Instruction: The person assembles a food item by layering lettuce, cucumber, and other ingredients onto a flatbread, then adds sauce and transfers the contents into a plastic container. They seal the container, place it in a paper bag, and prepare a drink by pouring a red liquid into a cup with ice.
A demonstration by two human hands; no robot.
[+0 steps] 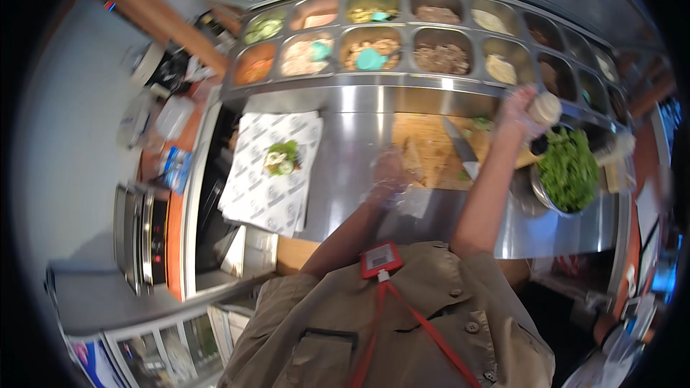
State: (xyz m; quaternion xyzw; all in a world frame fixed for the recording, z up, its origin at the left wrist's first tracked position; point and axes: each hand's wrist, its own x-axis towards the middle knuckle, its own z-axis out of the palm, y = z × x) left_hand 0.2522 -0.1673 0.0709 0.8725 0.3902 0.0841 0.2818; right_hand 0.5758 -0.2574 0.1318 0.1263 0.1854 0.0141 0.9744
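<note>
Bread-like wedge, pale bottle

Left hand blurred beside wedge on cutting board; finger state indiscernible. Wedge probably light, soft; hold by edges. Right hand: fingers clamped around bottle, near leafy greens; likely smooth, squeezable; grip mid-body.

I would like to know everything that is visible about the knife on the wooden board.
The knife has a broad grey blade, metallic in look, tapering to a point. It lies unheld on the wooden cutting board, its tip pointing away from the person and to the left. At its near end a pale part shows beside the right forearm; whether more is hidden, I cannot tell.
</note>
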